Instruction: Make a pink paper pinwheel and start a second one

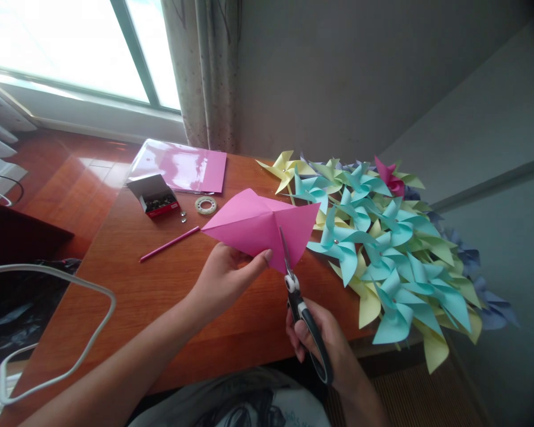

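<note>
Above the wooden table (173, 332), a creased square of pink paper (244, 213) is held up by my left hand (231, 273). My left thumb presses on the near edge while the other fingers go underneath, partly hidden. My right hand (324, 332) grips scissors (300, 302) with black and white handles. Their blades lie across the right part of the paper, pointing toward its middle. Left of the paper, a pink stick (169, 244) rests on the table, its far end near the paper's left corner.
Paper pinwheels (382, 255) in turquoise, yellow and purple cover the table's right side. Behind my left hand are a tape roll (205, 206), loose metal pins (184, 217), an opened small box (155, 198) and pink sheets in a clear sleeve (182, 168). A white cable (109, 302) loops at left.
</note>
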Tool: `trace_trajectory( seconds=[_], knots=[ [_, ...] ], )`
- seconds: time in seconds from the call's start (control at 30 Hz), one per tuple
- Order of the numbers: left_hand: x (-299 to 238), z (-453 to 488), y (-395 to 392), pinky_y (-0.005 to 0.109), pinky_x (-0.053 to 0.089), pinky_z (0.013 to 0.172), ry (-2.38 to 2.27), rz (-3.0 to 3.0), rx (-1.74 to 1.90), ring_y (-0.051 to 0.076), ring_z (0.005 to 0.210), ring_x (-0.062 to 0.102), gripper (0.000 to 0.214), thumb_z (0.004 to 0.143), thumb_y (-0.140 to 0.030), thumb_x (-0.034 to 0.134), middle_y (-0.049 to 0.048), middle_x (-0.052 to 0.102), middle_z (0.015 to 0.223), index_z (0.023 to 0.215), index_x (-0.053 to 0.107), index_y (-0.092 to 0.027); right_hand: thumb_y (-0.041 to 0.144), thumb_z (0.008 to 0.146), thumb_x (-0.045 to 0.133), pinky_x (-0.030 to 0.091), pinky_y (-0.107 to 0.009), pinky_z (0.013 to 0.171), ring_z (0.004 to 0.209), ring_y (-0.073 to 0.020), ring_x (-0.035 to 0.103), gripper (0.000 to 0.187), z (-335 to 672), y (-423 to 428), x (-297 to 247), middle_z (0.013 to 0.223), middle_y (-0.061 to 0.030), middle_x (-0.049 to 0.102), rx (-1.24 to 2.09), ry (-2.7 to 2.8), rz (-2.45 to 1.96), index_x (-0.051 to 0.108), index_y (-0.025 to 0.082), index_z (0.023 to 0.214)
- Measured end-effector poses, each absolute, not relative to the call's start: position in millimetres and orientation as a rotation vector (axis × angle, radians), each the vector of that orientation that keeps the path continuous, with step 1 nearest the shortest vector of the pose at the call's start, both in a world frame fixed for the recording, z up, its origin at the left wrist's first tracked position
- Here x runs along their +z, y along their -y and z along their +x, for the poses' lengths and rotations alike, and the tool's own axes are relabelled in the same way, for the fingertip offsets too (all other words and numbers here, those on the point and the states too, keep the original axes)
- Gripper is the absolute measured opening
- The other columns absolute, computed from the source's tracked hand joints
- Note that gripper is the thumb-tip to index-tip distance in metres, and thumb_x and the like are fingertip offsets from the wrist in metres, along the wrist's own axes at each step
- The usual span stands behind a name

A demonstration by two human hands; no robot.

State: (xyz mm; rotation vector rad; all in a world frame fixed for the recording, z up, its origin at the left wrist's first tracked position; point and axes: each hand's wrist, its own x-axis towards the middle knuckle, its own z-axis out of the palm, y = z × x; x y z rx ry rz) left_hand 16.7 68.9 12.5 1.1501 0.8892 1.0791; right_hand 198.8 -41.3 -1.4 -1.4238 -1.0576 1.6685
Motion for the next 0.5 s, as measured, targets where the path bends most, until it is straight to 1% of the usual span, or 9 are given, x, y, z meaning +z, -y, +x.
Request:
trace_trajectory(
  seconds=[0.23, 0.37, 0.5],
  knots=[
    [10, 16, -70, 0.025, 0.055, 0.061, -0.933, 1.263, 1.116, 0.019, 0.068, 0.069, 0.012, 0.08, -0.025, 0.073, 0.0047, 0.073, 0.072, 0.08, 0.07, -0.014, 0.067, 0.084, 0.064, 0.033, -0.021, 0.048, 0.05, -0.0075, 0.042, 0.052, 198, 41, 0, 0.063, 0.0043, 0.048, 1.699, 1.064, -1.418, 0.053, 0.016, 0.088],
    [4, 12, -72, 0.028, 0.056, 0.067, -1.014, 1.435, 1.205, 0.02, 0.069, 0.067, 0.013, 0.083, -0.027, 0.071, 0.0049, 0.072, 0.072, 0.076, 0.069, -0.016, 0.069, 0.082, 0.065, 0.034, -0.022, 0.048, 0.051, -0.0081, 0.042, 0.054, 198, 41, 1, 0.063, 0.0042, 0.048, 1.716, 1.069, -1.42, 0.054, 0.016, 0.087],
    [0, 8, -72, 0.031, 0.056, 0.073, -1.062, 1.616, 1.271, 0.021, 0.074, 0.069, 0.008, 0.084, -0.026, 0.069, 0.0049, 0.074, 0.079, 0.082, 0.07, -0.018, 0.068, 0.084, 0.064, 0.035, -0.022, 0.051, 0.056, -0.0089, 0.041, 0.052, 199, 41, 3, 0.069, 0.0026, 0.049, 1.709, 1.107, -1.396, 0.052, 0.017, 0.085]
  ],
)
